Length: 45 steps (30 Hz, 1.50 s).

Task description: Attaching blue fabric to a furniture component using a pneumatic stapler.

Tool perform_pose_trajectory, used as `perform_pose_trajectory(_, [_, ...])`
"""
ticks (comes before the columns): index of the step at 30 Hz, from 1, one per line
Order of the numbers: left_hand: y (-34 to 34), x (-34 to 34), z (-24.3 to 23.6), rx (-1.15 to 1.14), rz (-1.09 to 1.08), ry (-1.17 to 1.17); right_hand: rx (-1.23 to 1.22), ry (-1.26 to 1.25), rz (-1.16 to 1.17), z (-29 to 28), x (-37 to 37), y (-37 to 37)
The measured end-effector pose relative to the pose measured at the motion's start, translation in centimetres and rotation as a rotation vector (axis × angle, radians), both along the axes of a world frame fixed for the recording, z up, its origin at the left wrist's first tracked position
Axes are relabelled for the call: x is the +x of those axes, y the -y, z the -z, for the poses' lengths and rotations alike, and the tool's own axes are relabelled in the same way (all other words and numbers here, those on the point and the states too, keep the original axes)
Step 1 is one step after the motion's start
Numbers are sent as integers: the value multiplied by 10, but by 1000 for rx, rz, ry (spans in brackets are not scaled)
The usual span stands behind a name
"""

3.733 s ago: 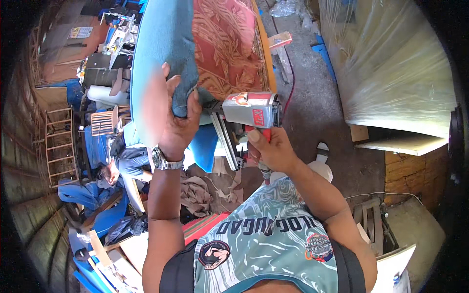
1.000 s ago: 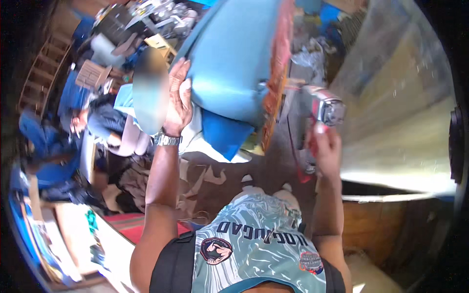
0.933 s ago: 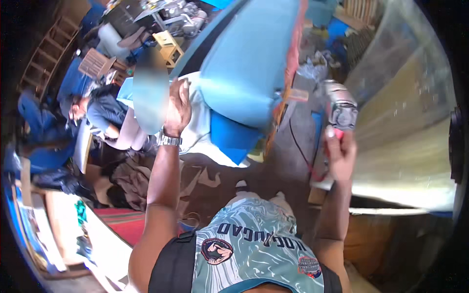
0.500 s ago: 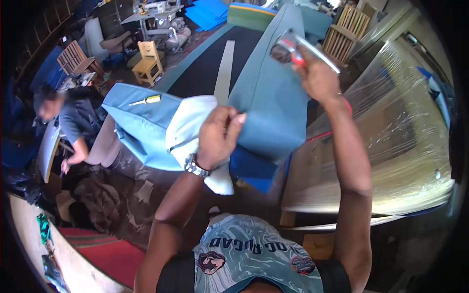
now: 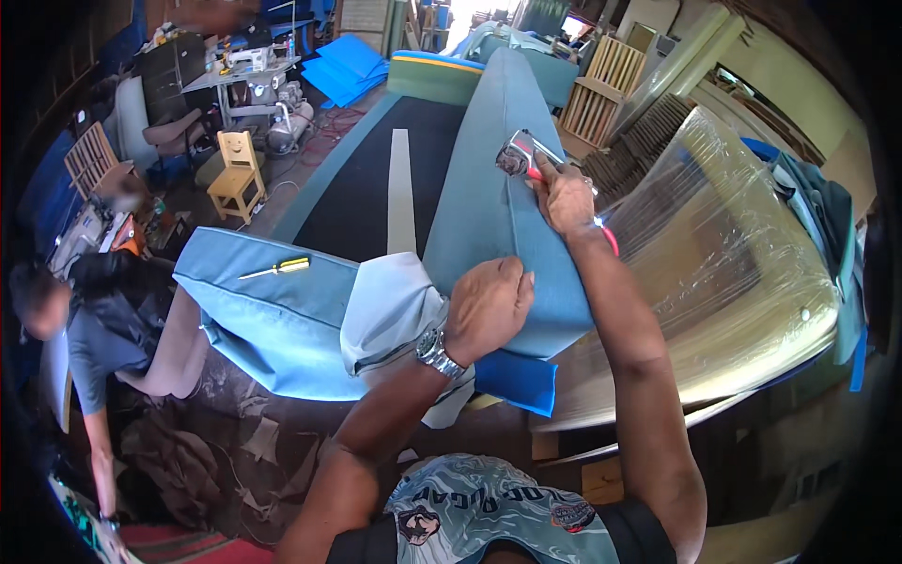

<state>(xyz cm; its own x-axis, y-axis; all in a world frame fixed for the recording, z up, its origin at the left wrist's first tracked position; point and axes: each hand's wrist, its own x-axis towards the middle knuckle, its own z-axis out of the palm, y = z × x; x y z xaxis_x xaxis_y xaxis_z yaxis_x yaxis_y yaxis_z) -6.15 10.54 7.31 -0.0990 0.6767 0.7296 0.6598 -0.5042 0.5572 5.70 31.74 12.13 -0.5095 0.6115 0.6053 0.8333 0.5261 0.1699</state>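
My right hand (image 5: 569, 201) grips a silver staple gun (image 5: 536, 155) with red parts, its head over the far part of the teal upholstered side (image 5: 479, 179) of a sofa frame. A red hose (image 5: 611, 240) shows at my right wrist. My left hand (image 5: 490, 305) is closed at the near end of that side, fingers curled against the teal cover; whether they pinch fabric is hidden. Next to it, a pale fabric flap (image 5: 381, 305) hangs at the corner. On the teal front section (image 5: 254, 301) lies a yellow-handled screwdriver (image 5: 293, 266). Below my left hand, a blue piece (image 5: 521, 383) sticks out.
A plastic-wrapped piece of furniture (image 5: 733, 273) stands close on the right. To the left, another person (image 5: 103, 338) leans down beside fabric scraps (image 5: 178, 461). A small wooden chair (image 5: 237, 179), a sewing machine (image 5: 249, 61) and blue sheets (image 5: 346, 70) are farther back.
The view has shifted. My left hand has moved right along the teal cover, and my right hand has brought the staple gun closer to it. The other person has bent lower, reaching down.
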Motion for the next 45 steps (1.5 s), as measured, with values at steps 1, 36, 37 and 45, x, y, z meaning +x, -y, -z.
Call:
perform_pose_trajectory(1, [-1,-2,3,24,22,28,-71,-12,-22,2,2,-1])
perform_pose_trajectory(36, [173,-165,79,311,-418,757,-251,101,-454,67,-148,264])
perform_pose_trajectory(37, [173,-150,82,244,-399,680,-188,58,-388,97,-170,254])
perform_pose_trajectory(45, [167,-92,73,-182,-181,460,-682,-22,-486,128,-172,235])
